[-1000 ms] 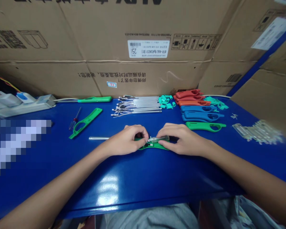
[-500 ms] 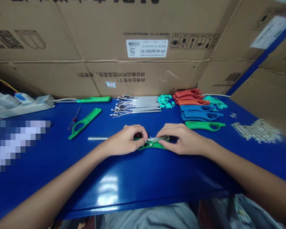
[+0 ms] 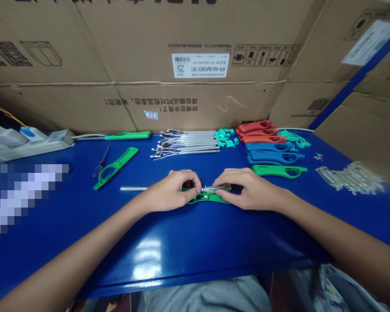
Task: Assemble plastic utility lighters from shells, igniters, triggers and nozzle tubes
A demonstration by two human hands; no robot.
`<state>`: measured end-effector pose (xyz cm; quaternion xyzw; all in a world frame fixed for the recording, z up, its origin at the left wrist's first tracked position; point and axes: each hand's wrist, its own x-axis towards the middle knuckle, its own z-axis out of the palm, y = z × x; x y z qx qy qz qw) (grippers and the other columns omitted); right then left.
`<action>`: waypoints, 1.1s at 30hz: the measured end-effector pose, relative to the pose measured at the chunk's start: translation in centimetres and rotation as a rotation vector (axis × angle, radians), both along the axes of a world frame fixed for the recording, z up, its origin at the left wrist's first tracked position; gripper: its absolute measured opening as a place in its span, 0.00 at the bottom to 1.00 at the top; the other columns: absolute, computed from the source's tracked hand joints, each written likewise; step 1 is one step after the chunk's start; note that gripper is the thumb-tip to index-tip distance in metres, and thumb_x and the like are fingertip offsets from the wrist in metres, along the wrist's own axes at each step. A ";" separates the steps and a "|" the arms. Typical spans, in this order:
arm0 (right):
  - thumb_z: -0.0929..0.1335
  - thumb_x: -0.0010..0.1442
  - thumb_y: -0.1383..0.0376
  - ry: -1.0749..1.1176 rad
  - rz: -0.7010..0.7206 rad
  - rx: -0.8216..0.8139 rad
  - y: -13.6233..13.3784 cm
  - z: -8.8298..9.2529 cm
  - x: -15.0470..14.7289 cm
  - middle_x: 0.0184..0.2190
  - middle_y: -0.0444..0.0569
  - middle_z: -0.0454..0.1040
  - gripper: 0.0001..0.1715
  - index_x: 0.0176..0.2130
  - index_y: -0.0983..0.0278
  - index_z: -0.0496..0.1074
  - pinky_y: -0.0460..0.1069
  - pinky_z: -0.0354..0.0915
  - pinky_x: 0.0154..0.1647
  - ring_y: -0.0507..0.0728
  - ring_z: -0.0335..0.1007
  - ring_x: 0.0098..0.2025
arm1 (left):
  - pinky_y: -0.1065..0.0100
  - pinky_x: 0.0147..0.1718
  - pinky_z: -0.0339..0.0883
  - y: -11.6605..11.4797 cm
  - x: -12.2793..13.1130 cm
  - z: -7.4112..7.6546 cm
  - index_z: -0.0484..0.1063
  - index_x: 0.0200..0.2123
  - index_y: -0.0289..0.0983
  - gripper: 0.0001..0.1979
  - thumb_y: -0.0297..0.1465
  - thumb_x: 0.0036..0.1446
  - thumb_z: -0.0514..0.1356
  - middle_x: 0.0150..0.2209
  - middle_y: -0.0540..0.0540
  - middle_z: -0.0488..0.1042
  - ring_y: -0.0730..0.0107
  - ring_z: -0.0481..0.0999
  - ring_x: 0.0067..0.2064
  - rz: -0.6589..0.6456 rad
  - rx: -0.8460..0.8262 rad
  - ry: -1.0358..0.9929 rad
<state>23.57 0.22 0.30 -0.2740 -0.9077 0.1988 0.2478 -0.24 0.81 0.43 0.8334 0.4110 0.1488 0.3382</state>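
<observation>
Between your two hands, on the blue table [image 3: 195, 247], lies a green handle [image 3: 211, 199], flat and lengthwise from left to right. A small clear piece [image 3: 219, 187] sits on top of it, along its upper edge.

Your left hand [image 3: 172, 193] is curled over the left end of the green handle, thumb and forefinger pinched together where the clear piece begins. Your right hand [image 3: 248, 190] covers the right end, its fingertips gripping the clear piece and holding it against the handle. Both wrists rest on the table.

Just left of your left hand a thin metal tube [image 3: 134, 188] pokes out from under the knuckles and lies on the table.

Further left and beyond that hand are a green half-shell [image 3: 115, 167] and, beside it, a small screwdriver [image 3: 100, 161]. Straight beyond both hands lies a bundle of metal tubes [image 3: 188, 145], with a heap of teal caps [image 3: 226, 138] at its right end.

Beyond your right hand are stacked red handles [image 3: 259, 131], then blue handles [image 3: 273, 156], and nearest that hand a single green one [image 3: 279, 171]. Well to the right of it is a pile of clear parts [image 3: 351, 177]. Cardboard boxes [image 3: 195, 39] wall in the far edge.
</observation>
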 end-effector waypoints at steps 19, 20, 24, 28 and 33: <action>0.66 0.64 0.70 0.005 -0.039 0.009 0.2 -0.4 0.0 0.35 0.49 0.79 0.09 0.41 0.65 0.76 0.48 0.66 0.37 0.54 0.73 0.35 | 0.66 0.41 0.63 0.0 0.1 -0.2 0.74 0.34 0.37 0.06 0.29 0.59 0.56 0.37 0.48 0.77 0.67 0.74 0.39 0.022 0.011 -0.004; 0.66 0.64 0.70 0.002 -0.041 0.007 0.2 -0.5 0.0 0.36 0.50 0.79 0.09 0.41 0.65 0.76 0.48 0.66 0.38 0.54 0.73 0.36 | 0.66 0.41 0.63 0.0 0.1 -0.2 0.74 0.34 0.37 0.06 0.29 0.59 0.56 0.36 0.49 0.77 0.67 0.74 0.38 0.030 0.009 -0.005; 0.66 0.65 0.69 -0.003 -0.044 0.008 0.2 -0.5 0.0 0.36 0.50 0.79 0.09 0.42 0.65 0.76 0.48 0.66 0.39 0.54 0.73 0.37 | 0.67 0.40 0.63 -0.1 0.2 -0.2 0.74 0.34 0.37 0.06 0.28 0.59 0.56 0.36 0.49 0.77 0.68 0.74 0.37 0.053 -0.003 -0.002; 0.66 0.65 0.67 -0.004 -0.037 0.007 0.2 -0.5 0.0 0.37 0.51 0.79 0.09 0.42 0.66 0.76 0.49 0.67 0.40 0.55 0.73 0.39 | 0.67 0.39 0.63 0.0 0.3 -0.2 0.74 0.34 0.37 0.06 0.28 0.58 0.56 0.35 0.49 0.77 0.68 0.73 0.36 0.052 -0.008 -0.005; 0.65 0.66 0.67 0.003 -0.021 0.011 0.2 -0.4 -0.1 0.37 0.51 0.79 0.09 0.42 0.66 0.76 0.49 0.67 0.40 0.56 0.73 0.39 | 0.67 0.39 0.63 -0.1 0.3 -0.2 0.74 0.34 0.37 0.06 0.28 0.58 0.56 0.35 0.48 0.77 0.67 0.74 0.37 0.059 -0.008 -0.008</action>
